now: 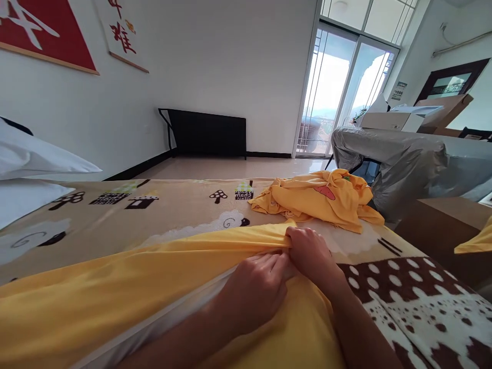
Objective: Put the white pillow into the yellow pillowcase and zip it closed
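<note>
A yellow pillowcase (154,271) stretches across the bed in front of me, with a strip of white pillow (184,297) showing along its open side. My left hand (257,289) is closed at the far right end of this opening, gripping the white pillow's corner; its fingertips are partly hidden under the yellow cloth. Right beside it, my right hand (310,256) is closed on the pillowcase's edge near the corner. Both hands touch. Just beyond them lies a crumpled orange-yellow garment (319,197) with a red print.
A beige and brown patterned blanket (184,205) covers the bed. White pillows (38,154) are stacked at the left. To the right stand a cardboard box (434,225) and a plastic-covered piece of furniture (403,154) with boxes on top. A black folded panel (207,133) leans against the wall.
</note>
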Demonstrator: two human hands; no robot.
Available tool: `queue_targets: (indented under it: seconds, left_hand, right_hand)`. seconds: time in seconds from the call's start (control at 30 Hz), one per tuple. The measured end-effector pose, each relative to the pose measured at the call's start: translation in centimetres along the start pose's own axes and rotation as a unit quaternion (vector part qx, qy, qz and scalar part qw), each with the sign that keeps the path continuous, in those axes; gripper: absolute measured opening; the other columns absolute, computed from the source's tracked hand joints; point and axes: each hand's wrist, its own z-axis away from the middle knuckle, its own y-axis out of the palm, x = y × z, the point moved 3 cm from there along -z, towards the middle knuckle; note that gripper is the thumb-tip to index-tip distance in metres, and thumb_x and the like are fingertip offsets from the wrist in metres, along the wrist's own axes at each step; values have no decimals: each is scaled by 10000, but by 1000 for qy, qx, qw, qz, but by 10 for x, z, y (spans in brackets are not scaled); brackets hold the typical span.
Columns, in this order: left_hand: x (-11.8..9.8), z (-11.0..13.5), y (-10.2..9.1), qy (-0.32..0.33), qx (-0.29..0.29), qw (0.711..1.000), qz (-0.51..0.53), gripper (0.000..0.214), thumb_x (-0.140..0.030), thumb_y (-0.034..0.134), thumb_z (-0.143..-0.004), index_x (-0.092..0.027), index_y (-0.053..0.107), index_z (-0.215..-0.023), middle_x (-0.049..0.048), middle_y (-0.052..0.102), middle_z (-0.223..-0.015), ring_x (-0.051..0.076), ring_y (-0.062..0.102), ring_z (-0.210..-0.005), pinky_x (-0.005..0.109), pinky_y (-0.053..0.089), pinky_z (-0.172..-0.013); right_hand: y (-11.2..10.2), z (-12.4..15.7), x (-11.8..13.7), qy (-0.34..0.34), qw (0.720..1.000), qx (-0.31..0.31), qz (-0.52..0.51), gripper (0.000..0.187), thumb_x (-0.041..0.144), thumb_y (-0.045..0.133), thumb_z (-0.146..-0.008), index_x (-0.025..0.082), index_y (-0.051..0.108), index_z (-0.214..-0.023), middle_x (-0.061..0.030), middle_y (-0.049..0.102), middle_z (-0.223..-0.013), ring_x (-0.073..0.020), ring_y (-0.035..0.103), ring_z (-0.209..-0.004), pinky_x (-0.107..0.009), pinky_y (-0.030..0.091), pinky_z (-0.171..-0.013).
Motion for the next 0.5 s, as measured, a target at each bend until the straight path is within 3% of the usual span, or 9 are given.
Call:
queue_targets:
  seconds: [0.1, 0.23, 0.3, 0.4, 0.5]
  left_hand:
    - [3, -1, 7, -33, 59, 998, 12, 339, -159, 378, -844, -95, 534, -1137, 136, 643, -1103, 234, 602, -1018, 390, 499, -896]
    - [6, -2, 18, -79, 112, 990, -21, 472, -236, 353, -885, -123, 385, -1342, 151, 480, -1365, 271, 455, -1250, 463, 374, -1050]
    - [9, -5, 26, -90, 158, 983, -16, 452, -268, 335, -898, -132, 415, -1322, 154, 525, -1311, 274, 488, -1212, 471, 382, -1033]
    - [16, -10, 36, -100, 218, 971, 16, 380, -285, 268, -927, -140, 553, -1132, 118, 662, -1014, 242, 614, -958, 432, 465, -909]
    - [25, -16, 42, -119, 181, 975, 57, 396, -304, 203, -953, -166, 560, -1055, 98, 668, -1011, 218, 621, -934, 392, 470, -888]
  right_hand:
    - [-3, 1, -1, 34, 999, -3, 1, 201, 99, 432, -806, 197, 577, -906, -93, 672, -835, -213, 631, -766, -269, 316, -581]
    - [-3, -3, 0, 33, 999, -11, -10, 195, 84, 435, -788, 195, 576, -864, -87, 675, -855, -208, 629, -784, -262, 330, -605]
    - [3, -10, -3, 33, 999, -23, -16, 213, 69, 441, -763, 195, 580, -864, -86, 676, -853, -209, 623, -780, -262, 319, -602]
    - [18, -23, -8, 21, 997, -49, -59, 276, 24, 437, -702, 191, 579, -871, -70, 665, -811, -188, 599, -745, -253, 295, -587]
    - [34, -36, -14, -3, 983, -66, -173, 277, 15, 427, -640, 189, 574, -797, -23, 636, -747, -143, 549, -701, -226, 289, -571]
